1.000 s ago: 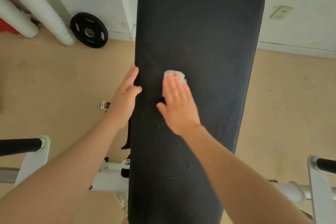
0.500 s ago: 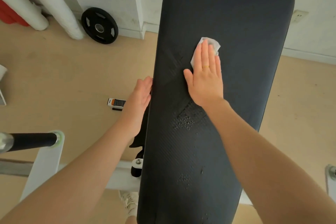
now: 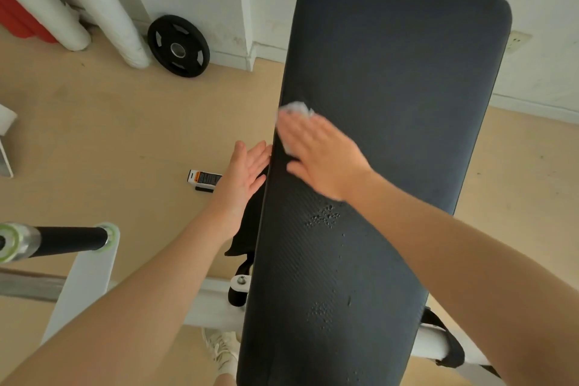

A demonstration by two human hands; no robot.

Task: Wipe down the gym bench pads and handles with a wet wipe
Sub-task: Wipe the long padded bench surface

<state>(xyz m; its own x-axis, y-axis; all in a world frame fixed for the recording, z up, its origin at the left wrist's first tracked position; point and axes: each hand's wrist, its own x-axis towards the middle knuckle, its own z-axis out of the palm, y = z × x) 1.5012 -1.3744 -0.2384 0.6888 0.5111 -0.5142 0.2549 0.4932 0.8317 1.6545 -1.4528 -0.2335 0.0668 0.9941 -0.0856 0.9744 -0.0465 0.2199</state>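
Observation:
A long black bench pad point(image 3: 394, 78) runs from the bottom middle up to the wall. My right hand point(image 3: 319, 153) lies flat on the pad near its left edge, fingers straight, pressing a crumpled white wet wipe point(image 3: 296, 110) that shows beyond the fingertips. The hand is blurred. My left hand point(image 3: 244, 172) rests open against the pad's left side edge, fingers straight. Water droplets point(image 3: 324, 218) bead on the pad below my right hand. A black foam handle point(image 3: 67, 240) on a white frame sticks out at the lower left.
A black weight plate point(image 3: 178, 45) leans on the white wall beside white rolled mats point(image 3: 103, 9). A small white and orange box point(image 3: 203, 178) lies on the tan floor left of the bench. The white bench frame point(image 3: 210, 304) crosses below the pad. A shoe point(image 3: 222, 351) shows underneath.
My right hand has swept the wipe from the pad's upper middle down to its left edge. My left hand stays against the pad's side.

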